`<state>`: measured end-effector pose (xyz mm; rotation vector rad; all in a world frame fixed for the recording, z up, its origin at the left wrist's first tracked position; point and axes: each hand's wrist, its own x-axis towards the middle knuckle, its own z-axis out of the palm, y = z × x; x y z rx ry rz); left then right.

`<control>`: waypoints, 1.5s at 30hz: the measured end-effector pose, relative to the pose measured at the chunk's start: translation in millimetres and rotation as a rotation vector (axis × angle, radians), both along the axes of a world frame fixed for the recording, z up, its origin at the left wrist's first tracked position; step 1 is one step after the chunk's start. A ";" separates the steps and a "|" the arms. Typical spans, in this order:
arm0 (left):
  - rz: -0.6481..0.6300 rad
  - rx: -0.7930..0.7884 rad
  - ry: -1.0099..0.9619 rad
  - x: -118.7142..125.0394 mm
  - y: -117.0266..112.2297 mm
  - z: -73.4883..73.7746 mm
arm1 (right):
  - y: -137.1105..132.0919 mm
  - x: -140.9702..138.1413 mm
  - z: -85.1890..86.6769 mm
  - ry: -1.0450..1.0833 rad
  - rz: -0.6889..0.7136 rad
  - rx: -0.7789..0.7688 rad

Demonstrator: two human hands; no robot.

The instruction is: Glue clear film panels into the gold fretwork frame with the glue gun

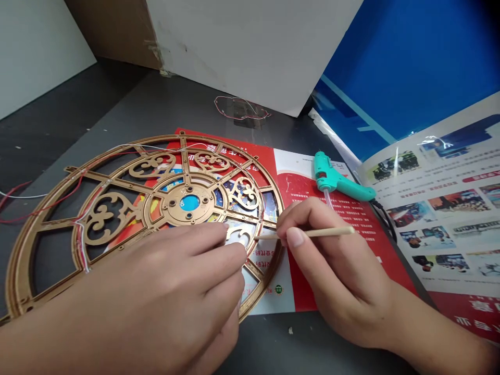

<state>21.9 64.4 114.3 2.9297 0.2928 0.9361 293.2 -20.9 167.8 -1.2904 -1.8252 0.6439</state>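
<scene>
Along the left half of the grey desk (117, 104), that gold openwork wheel (172, 200) lies flat on a red-and-white leaflet (312, 192). What worries you most?

The grip, first. The right hand (336, 271) pinches a thin wooden stick (308, 234) between thumb and fingers, its tip reaching in toward the wheel's lower right spokes. If that tip slips, it could skid across the gold and catch on something.

And the left hand (128, 291)?

Not clenched. Its fingers lie spread over the wheel, pressing down close to that same spot, and they look like the only thing steadying it. The leaflet seems glossy, so a hard push from the stick might slide the whole wheel.

Those thin red and white wires (54, 203) bother me more. They run along the spokes and trail off past the wheel's left rim.

Agreed. A snag on those loose ends could tug the wheel out from under the fingers, or strain wherever the wires are fixed.

What about the teal hot glue gun (336, 177)?

It lies on the leaflet just beyond the right knuckles, with its black cord (385, 221) running off behind. I can't tell whether it's hot, but if it is, a careless move of that hand could brush against it.
</scene>
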 end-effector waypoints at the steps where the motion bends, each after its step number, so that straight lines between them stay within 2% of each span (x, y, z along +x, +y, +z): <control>1: 0.006 0.003 0.000 1.2 0.1 0.4 | -0.6 0.2 -2.0 0.017 -0.009 -0.007; 7: -0.004 -0.010 0.007 -2.9 -1.2 -6.5 | -1.2 1.7 -12.2 -0.019 0.019 0.122; 11: 0.007 -0.021 0.031 -10.0 -1.2 -11.1 | 0.9 1.3 -12.7 -0.007 0.062 0.093; 14: 0.014 -0.001 0.042 -10.8 -1.0 -9.2 | 1.9 0.3 -11.7 0.002 0.086 0.075; 20: 0.029 -0.001 -0.001 -8.8 -1.8 -8.9 | 1.6 -3.3 -11.7 0.005 0.016 0.026; 25: 0.042 0.004 -0.003 -9.3 -1.9 -11.7 | 2.8 -5.1 -13.7 -0.029 0.069 0.104; 29: 0.023 0.003 0.008 -11.0 -0.2 -9.4 | 5.0 -4.6 -12.8 -0.090 0.032 0.134; 38: 0.064 0.002 0.002 -22.9 0.2 -28.3 | 7.9 -5.9 -12.6 -0.156 -0.065 0.216; 45: 0.036 0.001 0.005 -13.0 0.2 -16.5 | 12.9 -1.2 -13.4 -0.157 -0.050 0.224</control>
